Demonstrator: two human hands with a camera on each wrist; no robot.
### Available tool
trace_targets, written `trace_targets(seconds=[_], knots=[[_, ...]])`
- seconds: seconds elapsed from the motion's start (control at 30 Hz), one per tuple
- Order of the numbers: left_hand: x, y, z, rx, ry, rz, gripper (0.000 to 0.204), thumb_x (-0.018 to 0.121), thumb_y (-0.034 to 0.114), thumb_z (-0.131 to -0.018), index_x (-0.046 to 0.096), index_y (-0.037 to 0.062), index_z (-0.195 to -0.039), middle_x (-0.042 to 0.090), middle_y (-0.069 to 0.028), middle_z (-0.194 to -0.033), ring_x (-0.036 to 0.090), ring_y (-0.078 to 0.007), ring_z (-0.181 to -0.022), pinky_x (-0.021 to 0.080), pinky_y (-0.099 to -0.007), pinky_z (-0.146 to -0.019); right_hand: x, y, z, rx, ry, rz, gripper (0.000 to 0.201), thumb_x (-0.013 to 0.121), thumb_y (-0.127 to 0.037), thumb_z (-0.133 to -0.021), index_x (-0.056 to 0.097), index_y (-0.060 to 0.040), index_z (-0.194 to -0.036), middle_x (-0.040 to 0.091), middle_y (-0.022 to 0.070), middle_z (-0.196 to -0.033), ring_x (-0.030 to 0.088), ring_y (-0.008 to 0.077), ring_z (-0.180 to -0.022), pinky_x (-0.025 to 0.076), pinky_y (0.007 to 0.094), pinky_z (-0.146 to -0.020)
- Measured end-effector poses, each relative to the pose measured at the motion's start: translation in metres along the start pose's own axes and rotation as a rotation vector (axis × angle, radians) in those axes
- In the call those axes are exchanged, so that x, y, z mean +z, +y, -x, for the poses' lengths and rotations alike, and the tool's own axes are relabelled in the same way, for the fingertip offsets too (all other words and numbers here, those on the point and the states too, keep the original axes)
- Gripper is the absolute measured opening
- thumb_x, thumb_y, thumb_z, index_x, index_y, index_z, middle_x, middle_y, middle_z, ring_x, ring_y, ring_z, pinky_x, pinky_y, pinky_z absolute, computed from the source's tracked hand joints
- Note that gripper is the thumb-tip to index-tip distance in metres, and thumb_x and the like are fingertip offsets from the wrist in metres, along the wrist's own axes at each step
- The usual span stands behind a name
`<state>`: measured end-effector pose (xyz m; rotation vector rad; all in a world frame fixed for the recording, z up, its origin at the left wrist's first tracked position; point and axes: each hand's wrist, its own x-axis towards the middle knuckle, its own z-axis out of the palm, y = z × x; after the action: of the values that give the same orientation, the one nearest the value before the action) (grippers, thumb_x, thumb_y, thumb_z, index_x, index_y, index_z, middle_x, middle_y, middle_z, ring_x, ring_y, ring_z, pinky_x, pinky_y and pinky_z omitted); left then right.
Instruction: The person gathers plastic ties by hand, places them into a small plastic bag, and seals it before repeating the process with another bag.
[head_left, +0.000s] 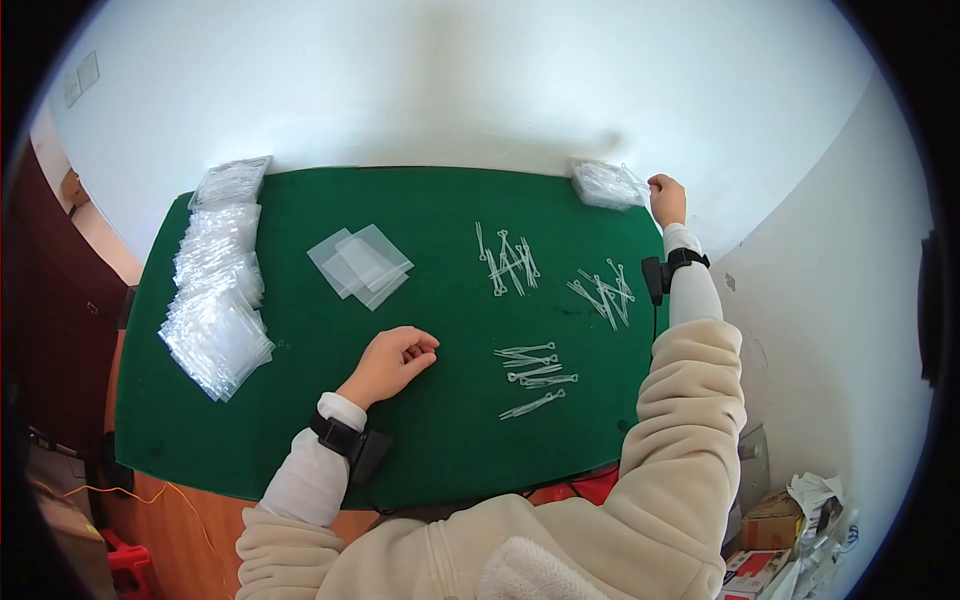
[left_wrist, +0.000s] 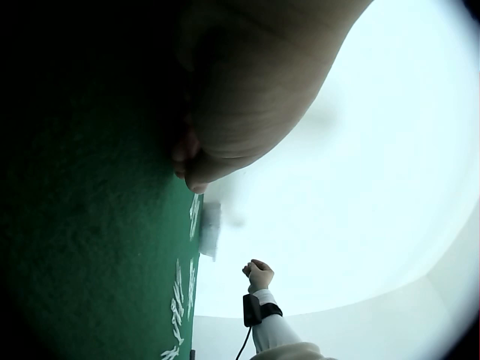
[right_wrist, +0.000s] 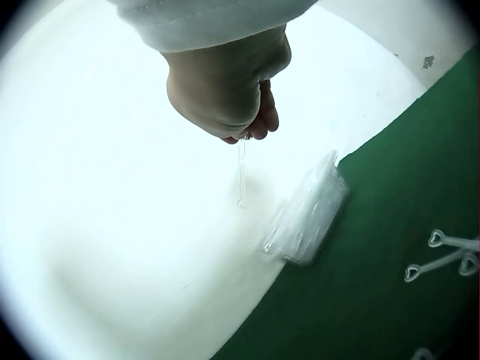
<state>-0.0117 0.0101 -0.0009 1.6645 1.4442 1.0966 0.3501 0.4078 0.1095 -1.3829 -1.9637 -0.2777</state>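
Observation:
At the back right corner of the green table, the right hand [head_left: 668, 202] is raised beside a clear container [head_left: 606, 185] full of clear pieces. In the right wrist view, that hand [right_wrist: 229, 90] pinches a thin clear stick [right_wrist: 241, 174], which hangs down with a small loop at its end, apart from the container [right_wrist: 309, 214]. The left hand [head_left: 388, 363] rests on the table with loosely curled fingers and nothing in them, below some overlapping clear square sheets [head_left: 362, 265]. Its palm side is dark in the left wrist view.
Clear sticks lie in groups at centre right [head_left: 510, 265], further right [head_left: 604, 295] and nearer the front [head_left: 537, 378]. A long overlapping row of clear packets [head_left: 217, 300] runs down the table's left side. A wall [head_left: 450, 90] stands behind the green table [head_left: 400, 450].

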Motion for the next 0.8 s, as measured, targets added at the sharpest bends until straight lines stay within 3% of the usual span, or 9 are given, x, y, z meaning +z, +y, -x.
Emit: trace_targets(seconds=[0.37, 0.5, 0.6, 0.8], knots=[[0.000, -0.001, 0.001, 0.042, 0.053, 0.025, 0.013, 0.064, 0.007, -0.079, 0.063, 0.0018, -0.092, 0.061, -0.0057, -0.080, 0.059, -0.0141, -0.069, 0.048, -0.0258, -0.063, 0.082, 0.009, -0.025, 0.090, -0.049, -0.137, 0.012, 0.058, -0.009, -0.079, 0.068, -0.0056, -0.085, 0.066, 0.0155, -0.082, 0.063, 0.0300, -0.077, 0.050, 0.0355, -0.072], [-0.002, -0.001, -0.005, 0.060, 0.051, -0.021, 0.013, 0.064, 0.009, -0.079, 0.063, 0.0032, -0.091, 0.061, -0.0052, -0.080, 0.059, -0.0146, -0.068, 0.048, -0.0260, -0.063, 0.095, 0.010, -0.045, 0.094, -0.104, -0.130, 0.011, 0.059, -0.009, -0.079, 0.068, -0.0055, -0.085, 0.066, 0.0150, -0.083, 0.064, 0.0290, -0.078, 0.050, 0.0350, -0.073], [0.000, -0.002, -0.007, -0.004, 0.047, -0.018, 0.013, 0.065, 0.010, -0.079, 0.064, 0.0046, -0.090, 0.062, -0.0044, -0.079, 0.059, -0.0144, -0.067, 0.048, -0.0257, -0.062, 0.090, 0.010, -0.051, 0.178, -0.073, 0.030, 0.012, 0.060, -0.008, -0.078, 0.068, -0.0056, -0.086, 0.067, 0.0141, -0.084, 0.064, 0.0277, -0.080, 0.050, 0.0343, -0.075], [-0.001, -0.002, -0.010, -0.009, 0.056, -0.009, 0.012, 0.065, 0.011, -0.078, 0.064, 0.0051, -0.089, 0.062, -0.0037, -0.078, 0.059, -0.0137, -0.067, 0.047, -0.0258, -0.061, 0.089, 0.023, -0.059, 0.220, -0.056, -0.096, 0.010, 0.061, -0.006, -0.077, 0.068, -0.0045, -0.085, 0.068, 0.0117, -0.083, 0.065, 0.0237, -0.076, 0.051, 0.0332, -0.072]])
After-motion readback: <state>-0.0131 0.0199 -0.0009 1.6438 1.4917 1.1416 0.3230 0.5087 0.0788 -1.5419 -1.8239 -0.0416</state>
